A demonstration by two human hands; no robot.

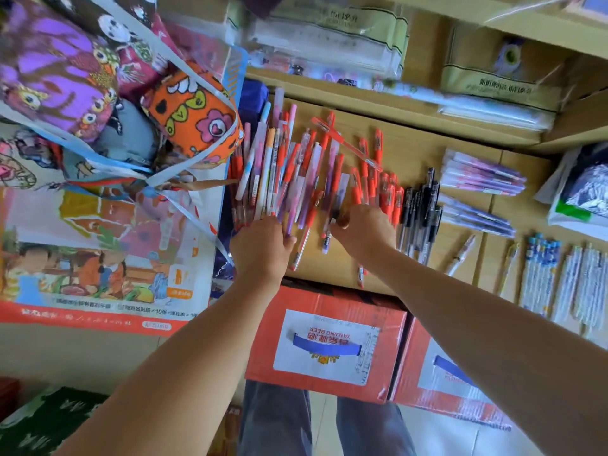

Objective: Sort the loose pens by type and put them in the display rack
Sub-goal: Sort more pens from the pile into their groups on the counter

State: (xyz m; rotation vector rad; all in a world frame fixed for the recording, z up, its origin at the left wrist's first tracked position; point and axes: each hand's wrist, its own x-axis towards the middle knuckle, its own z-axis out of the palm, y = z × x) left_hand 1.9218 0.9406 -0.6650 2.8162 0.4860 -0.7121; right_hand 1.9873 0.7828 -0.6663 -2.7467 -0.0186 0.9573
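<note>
pens (296,179) — left hand (260,245), right hand (362,228) touching

the loose pens (296,166) are mostly red-orange, mixed with pink, purple and white. a smaller bunch (422,205) is black; the packets (480,174) are purple. the cartons (289,340) are red-orange with white labels. a pouch (197,120) is orange with pink flowers.

The left forearm (184,350) and right forearm (477,311), both bare, reach forward to the near edge of the counter (411,149), drawing closer together toward the wrists. The left hand (260,246) lies palm down, wrist straight, fingers (263,225) stretched forward and close together. The right hand (365,230) sits just beside it, back uppermost, its fingers bent down past the knuckles and hidden; its grip cannot be made out.
</note>
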